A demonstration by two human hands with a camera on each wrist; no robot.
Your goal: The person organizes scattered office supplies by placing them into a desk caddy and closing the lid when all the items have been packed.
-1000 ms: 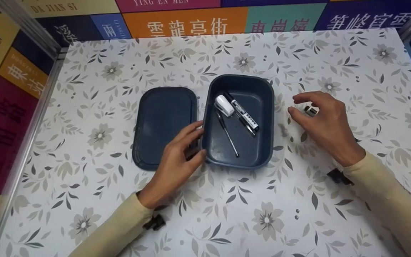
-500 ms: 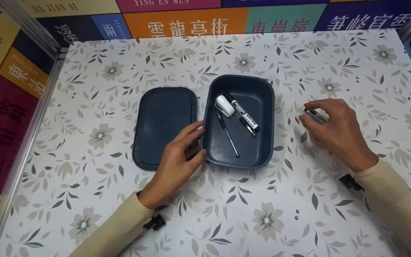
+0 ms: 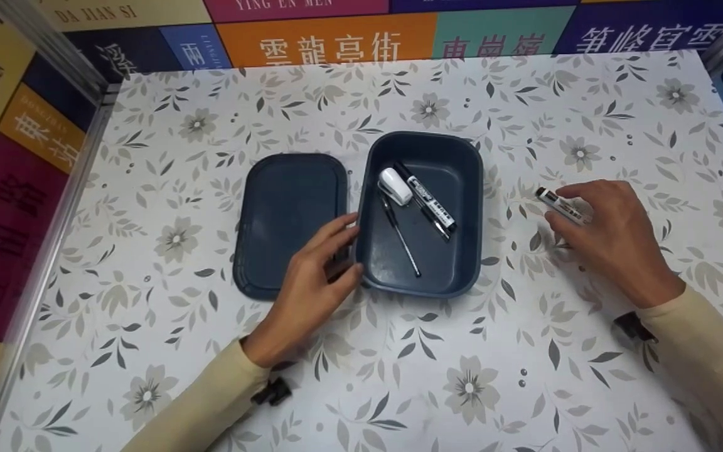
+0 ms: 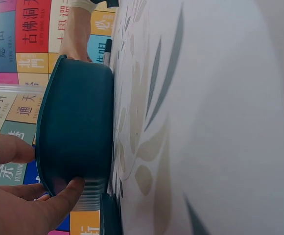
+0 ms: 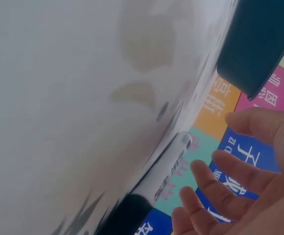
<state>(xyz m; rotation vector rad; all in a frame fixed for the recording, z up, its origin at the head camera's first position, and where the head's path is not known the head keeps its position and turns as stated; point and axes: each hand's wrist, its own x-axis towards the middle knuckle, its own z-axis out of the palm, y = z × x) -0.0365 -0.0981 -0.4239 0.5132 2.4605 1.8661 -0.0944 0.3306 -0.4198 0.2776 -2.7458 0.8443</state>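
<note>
My left hand (image 3: 308, 285) rests its relaxed fingers against the left side of a dark blue plastic box (image 3: 455, 263); the left wrist view shows the fingertips at the outer wall and rim of the box (image 4: 78, 117). Inside lie a black-and-white marker (image 3: 432, 204), a slim pen (image 3: 404, 245), a second pen partly hidden beside the marker, and a small white rounded object (image 3: 394, 186). Right of the box, my right hand (image 3: 619, 235) hovers around another marker (image 3: 559, 206) lying on the table. In the right wrist view, thumb and fingers are spread apart beside that marker (image 5: 166, 166).
Left of the box lies its dark blue lid (image 3: 292, 220), partly behind the left hand. A floral white cloth (image 3: 468, 389) covers the table. Colourful panels with printed characters (image 3: 327, 41) rise along the back and both sides.
My right hand has moved right and nearer to me, uncovering more of the marker, which stays in place on the table. The left hand and the box have not moved.
</note>
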